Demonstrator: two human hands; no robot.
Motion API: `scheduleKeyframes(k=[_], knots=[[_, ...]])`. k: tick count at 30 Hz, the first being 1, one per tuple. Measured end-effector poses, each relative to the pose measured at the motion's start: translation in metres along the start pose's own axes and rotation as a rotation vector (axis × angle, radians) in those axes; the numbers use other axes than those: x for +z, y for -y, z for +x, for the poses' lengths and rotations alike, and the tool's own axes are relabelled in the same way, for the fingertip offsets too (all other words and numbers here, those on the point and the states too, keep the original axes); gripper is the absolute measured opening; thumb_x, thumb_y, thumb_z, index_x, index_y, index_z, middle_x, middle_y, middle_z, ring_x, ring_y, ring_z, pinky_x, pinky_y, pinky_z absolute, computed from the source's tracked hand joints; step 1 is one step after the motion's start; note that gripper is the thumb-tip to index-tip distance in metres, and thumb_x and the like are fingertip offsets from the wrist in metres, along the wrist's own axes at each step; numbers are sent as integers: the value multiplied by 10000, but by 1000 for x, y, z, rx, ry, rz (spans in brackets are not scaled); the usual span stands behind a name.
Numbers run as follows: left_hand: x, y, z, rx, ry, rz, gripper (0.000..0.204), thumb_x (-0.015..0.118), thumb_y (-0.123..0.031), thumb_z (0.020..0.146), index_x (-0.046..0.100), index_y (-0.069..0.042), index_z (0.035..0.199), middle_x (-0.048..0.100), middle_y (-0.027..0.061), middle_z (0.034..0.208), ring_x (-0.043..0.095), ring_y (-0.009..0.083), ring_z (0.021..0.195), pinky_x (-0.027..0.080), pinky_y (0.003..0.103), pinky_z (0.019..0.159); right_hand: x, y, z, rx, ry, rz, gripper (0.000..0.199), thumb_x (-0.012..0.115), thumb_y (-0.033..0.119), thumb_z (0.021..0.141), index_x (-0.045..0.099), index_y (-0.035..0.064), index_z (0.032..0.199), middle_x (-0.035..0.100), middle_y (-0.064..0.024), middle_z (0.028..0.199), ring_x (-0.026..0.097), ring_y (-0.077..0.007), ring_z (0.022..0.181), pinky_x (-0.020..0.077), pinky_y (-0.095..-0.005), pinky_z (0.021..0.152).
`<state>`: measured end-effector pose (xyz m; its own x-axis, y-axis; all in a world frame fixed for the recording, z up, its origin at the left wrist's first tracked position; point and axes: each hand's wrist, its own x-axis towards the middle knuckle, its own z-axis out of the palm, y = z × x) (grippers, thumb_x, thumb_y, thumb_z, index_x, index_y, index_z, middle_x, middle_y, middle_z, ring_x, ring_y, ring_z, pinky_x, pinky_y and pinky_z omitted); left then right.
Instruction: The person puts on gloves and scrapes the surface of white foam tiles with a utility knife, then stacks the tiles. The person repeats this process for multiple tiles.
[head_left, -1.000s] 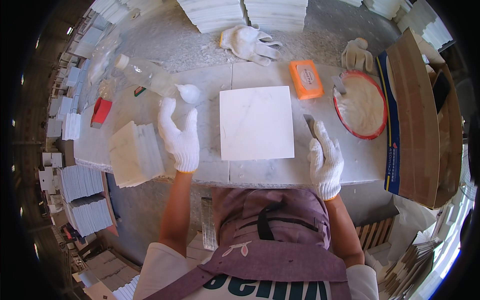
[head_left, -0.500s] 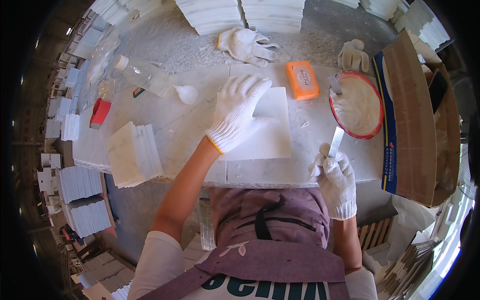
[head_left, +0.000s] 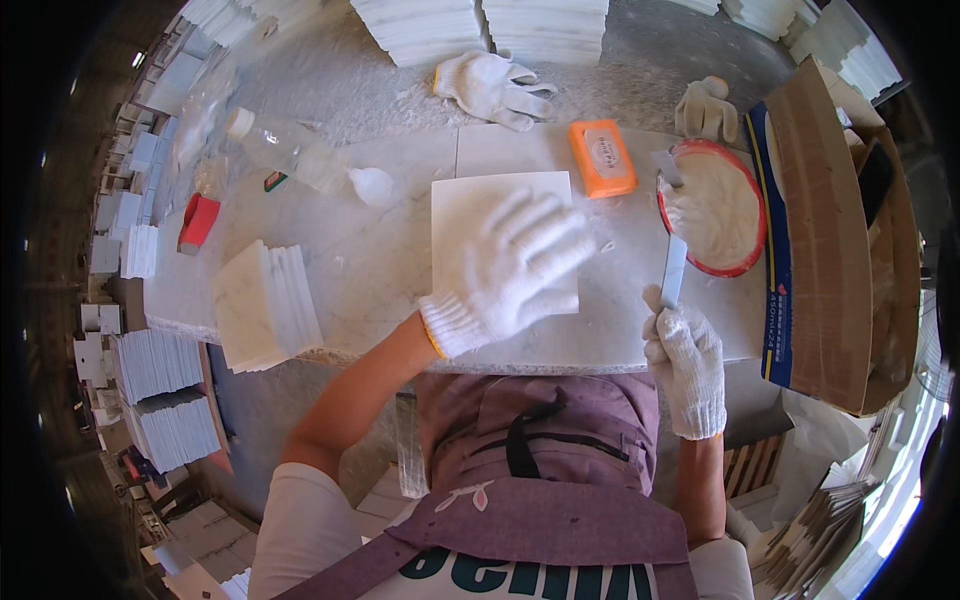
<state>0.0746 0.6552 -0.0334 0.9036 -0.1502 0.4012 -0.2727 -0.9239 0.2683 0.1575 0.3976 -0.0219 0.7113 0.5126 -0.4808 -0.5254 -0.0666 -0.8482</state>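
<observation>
Swept white-gloved left hand (head_left: 512, 268), open-fingered, empty, rightward across square white tile (head_left: 458, 217); pinching flat metallic blade (head_left: 674, 270) in white-gloved right hand (head_left: 688, 368).

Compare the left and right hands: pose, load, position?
Pose: the left hand is spread open; the right hand has its fingers curled in.
Load: the left hand grips nothing visible; the right hand holds a flat scraper, blade pointing away from the body.
Position: the left hand is over the white tile; the right hand is off to its right.
Shared: both wear white gloves.
</observation>
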Motion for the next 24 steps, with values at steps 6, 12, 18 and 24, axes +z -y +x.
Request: scheduleKeyframes(k=[6,12,18,24], knots=[[-4,50,-4,-235,-40,264,532,615,-463,906,604,-92,1287,569,149,1361,469,348,1327,312,522,1144,9,8,0,-77,29,-77,409,598,218,1007,599,-48,1318,630,-13,871,581,-85,776,488,-232,678],[9,12,-13,-225,95,197,673,555,-511,936,515,-16,1391,473,222,1473,399,404,1393,247,526,1187,17,15,5,-110,16,-160,376,589,191,1004,620,-44,1296,641,-28,892,613,-96,771,500,-235,658],[4,40,-7,-428,22,330,727,530,-588,921,534,-15,1368,504,204,1448,415,373,1390,246,503,1193,29,38,6,-140,-87,-226,413,569,132,973,586,2,1364,611,-21,855,568,-75,681,468,-214,602],[11,-37,3,-57,51,-1,598,618,-508,888,594,-37,1256,603,168,1251,523,365,1197,327,498,1129,53,50,29,-274,-99,-394,526,583,81,935,516,67,1457,605,-14,865,513,-56,648,442,-213,582]])
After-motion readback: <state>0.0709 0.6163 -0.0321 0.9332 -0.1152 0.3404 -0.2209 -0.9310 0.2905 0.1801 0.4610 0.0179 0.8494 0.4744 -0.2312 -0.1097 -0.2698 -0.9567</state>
